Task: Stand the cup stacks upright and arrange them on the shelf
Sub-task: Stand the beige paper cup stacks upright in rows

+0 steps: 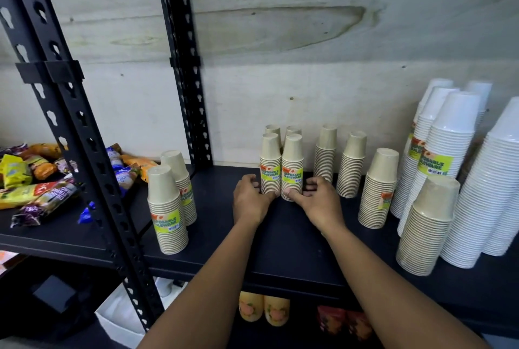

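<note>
Upright on the black shelf (280,250), two labelled beige cup stacks (292,168) stand side by side between the curled fingers (254,183) of the left hand (250,201) and right hand (320,204), which grip their bases.

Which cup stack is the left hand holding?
The front-left stack of the tight bunch in the middle. The left hand grips its base, while the right hand grips the front-right stack beside it.

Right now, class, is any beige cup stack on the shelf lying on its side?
No: every beige cup stack in view stands upright on the black shelf.
</note>
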Demonstrator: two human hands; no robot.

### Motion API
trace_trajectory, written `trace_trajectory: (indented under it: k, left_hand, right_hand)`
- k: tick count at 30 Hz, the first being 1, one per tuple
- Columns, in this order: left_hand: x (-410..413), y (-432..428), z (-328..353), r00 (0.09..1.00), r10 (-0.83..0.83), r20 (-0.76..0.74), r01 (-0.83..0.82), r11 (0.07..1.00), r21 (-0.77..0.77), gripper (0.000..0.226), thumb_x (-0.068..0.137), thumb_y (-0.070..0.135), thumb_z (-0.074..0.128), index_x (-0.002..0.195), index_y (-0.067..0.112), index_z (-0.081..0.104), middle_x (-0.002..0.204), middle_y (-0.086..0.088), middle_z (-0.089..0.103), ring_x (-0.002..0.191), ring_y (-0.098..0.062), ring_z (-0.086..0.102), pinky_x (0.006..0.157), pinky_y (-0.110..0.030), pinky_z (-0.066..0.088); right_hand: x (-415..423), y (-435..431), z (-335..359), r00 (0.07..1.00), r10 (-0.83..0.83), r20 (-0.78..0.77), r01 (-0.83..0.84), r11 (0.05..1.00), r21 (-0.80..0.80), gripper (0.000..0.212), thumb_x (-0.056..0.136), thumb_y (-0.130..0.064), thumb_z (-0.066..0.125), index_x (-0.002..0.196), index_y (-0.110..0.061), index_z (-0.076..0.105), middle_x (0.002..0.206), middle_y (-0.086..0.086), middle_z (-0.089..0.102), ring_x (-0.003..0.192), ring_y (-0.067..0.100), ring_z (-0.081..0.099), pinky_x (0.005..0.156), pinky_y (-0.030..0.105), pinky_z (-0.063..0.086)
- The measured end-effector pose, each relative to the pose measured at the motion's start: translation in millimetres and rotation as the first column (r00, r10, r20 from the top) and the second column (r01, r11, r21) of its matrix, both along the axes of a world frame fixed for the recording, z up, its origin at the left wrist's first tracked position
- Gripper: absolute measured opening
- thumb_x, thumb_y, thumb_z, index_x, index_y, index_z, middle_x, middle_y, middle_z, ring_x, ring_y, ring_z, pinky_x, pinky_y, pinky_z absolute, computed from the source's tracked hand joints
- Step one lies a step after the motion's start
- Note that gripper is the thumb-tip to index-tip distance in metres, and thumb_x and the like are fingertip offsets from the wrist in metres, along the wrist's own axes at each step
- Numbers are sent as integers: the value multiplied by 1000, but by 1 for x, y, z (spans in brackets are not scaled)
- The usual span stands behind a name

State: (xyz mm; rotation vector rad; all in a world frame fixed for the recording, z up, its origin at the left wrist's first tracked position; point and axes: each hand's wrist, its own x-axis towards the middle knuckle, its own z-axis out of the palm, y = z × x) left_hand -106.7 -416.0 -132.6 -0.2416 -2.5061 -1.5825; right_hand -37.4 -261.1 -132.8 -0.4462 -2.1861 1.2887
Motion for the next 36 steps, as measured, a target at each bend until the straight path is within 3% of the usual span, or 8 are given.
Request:
trace_trajectory:
  k: [6,12,16,20,23,27,31,36]
  left_hand:
    - [26,-8,28,1000,9,1,-9,999,-33,74,78,32,84,140,15,47,128,-1,53,117,-17,57,101,-38,51]
    - [74,-40,61,997,-6,-74,3,999,-42,17,88,29,69,102,20,67,90,7,69,87,-10,67,84,-28,56]
    - [116,-79,59,983,80,-167,-87,996,-36,9,92,30,66,99,24,67,82,13,66,78,1,61,77,-24,53]
    - [147,-119,39,942,197,-270,-192,980,46,4,92,23,64,96,25,64,83,9,64,74,-5,61,73,-30,55]
    - [155,-145,27,897,304,-322,-304,951,50,10,89,22,66,98,22,62,91,4,56,80,-13,59,75,-34,53]
    - [158,-169,18,886,403,-231,-407,913,31,28,87,29,69,112,18,60,109,0,48,91,-18,59,84,-35,53]
    - [149,-178,6,912,392,-119,-395,919,-1,47,87,33,71,128,18,53,120,0,54,104,-16,61,89,-33,53]
    - [130,-176,-10,918,376,-128,-381,924,-17,81,81,51,63,152,27,31,140,3,57,124,-15,58,100,-42,52]
  right_hand:
    - [14,-5,15,997,-15,82,7,996,94,56,73,-45,85,113,-15,60,116,3,61,100,17,62,80,27,48]
    - [42,-34,39,992,85,93,-101,977,188,14,83,-35,74,85,-22,69,97,-1,70,90,16,65,78,27,48]
    - [54,-73,59,970,228,83,-240,953,184,14,89,-34,71,86,-20,70,89,-8,70,85,11,64,72,25,42]
    - [53,-105,65,945,318,76,-326,926,188,13,89,-34,71,86,-22,69,89,-10,71,87,9,65,75,28,49]
    - [46,-122,63,928,362,87,-372,907,196,13,88,-36,71,90,-23,68,96,-7,71,90,11,65,77,28,49]
    - [33,-145,61,910,401,100,-413,893,180,20,89,-36,70,102,-21,67,100,-5,69,96,14,65,81,27,47]
    - [10,-167,59,882,456,118,-469,874,125,33,89,-37,70,117,-20,63,109,-3,69,103,15,64,86,27,48]
    - [-18,-184,50,812,560,163,-570,821,19,57,89,-33,70,141,-27,48,130,-6,58,118,13,57,93,27,45]
